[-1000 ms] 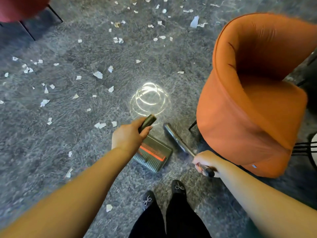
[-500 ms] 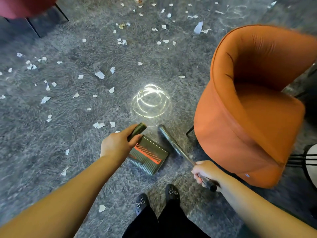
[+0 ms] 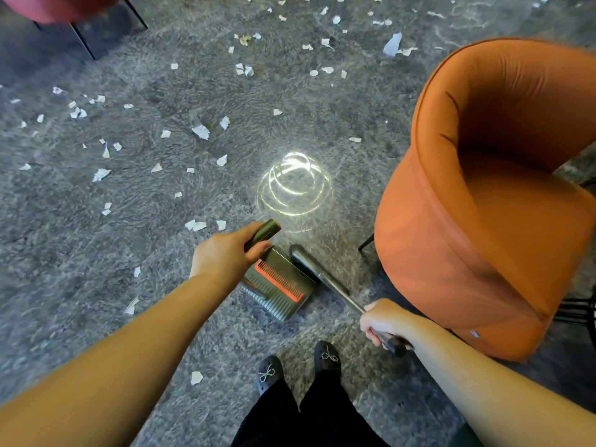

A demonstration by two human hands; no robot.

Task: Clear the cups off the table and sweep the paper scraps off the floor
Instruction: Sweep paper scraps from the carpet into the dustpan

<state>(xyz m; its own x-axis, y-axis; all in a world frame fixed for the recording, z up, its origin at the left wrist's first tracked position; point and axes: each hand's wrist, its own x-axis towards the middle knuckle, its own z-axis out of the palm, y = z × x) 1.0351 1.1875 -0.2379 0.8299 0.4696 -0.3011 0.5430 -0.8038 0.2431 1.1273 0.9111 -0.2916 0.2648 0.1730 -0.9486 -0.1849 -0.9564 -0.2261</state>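
The dustpan is being held by its upright handle, which is being gripped by the left hand. The broom is being held by its long stick, with the right hand curled tightly round it. The pan and the broom head are being kept side by side on the grey floor, close to the person's shoes.

The paper scraps are lying all over the floor, mostly far off and to the left, with a few just left of the pan. No cups or table are being shown here.

The orange chair is standing very near on the right. It could be bumped by the stick if the broom is being swung wide. Light scraps could be blown or flicked away if the sweeping is being done too fast. The scrap near the left shoe could be stepped on and missed. Scraps could be pushed under the pan if its edge is being held off the floor.
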